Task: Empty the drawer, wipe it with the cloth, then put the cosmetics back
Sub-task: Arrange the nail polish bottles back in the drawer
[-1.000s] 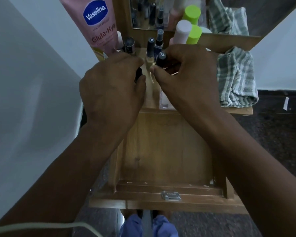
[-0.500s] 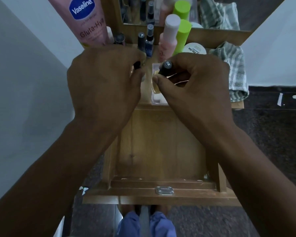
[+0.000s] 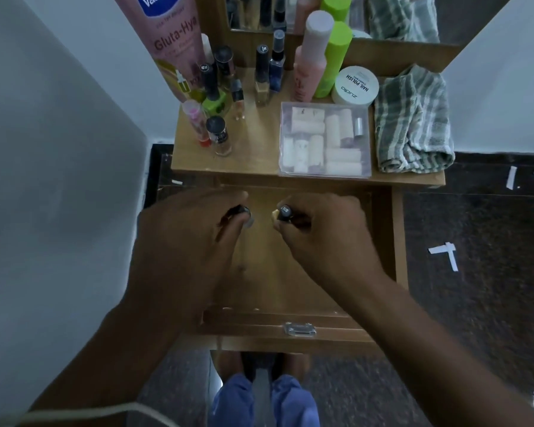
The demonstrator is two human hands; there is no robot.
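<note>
The wooden drawer (image 3: 290, 326) stands pulled out below the table top, its floor bare. My left hand (image 3: 185, 238) holds a small dark-capped bottle (image 3: 242, 212) over the drawer's back left. My right hand (image 3: 324, 232) pinches a black-capped nail polish bottle (image 3: 285, 212) over the drawer's back middle. On the table top (image 3: 259, 155) stand several nail polish bottles (image 3: 219, 135), a pink Vaseline tube (image 3: 173, 41), a pink bottle (image 3: 310, 57), a green bottle (image 3: 335, 60), a white nail polish remover jar (image 3: 355, 86) and a clear box of small tubes (image 3: 324, 140). The striped cloth (image 3: 412, 121) lies folded at the right.
A mirror in a wooden frame (image 3: 367, 49) rises behind the table top. A white wall (image 3: 59, 149) closes in on the left. Dark floor (image 3: 475, 257) with bits of white tape lies to the right. My knees in blue trousers (image 3: 262, 402) show below the drawer front.
Both hands came down from the table top to over the open drawer, each carrying a small bottle. The view tilted down, uncovering the table top items.
</note>
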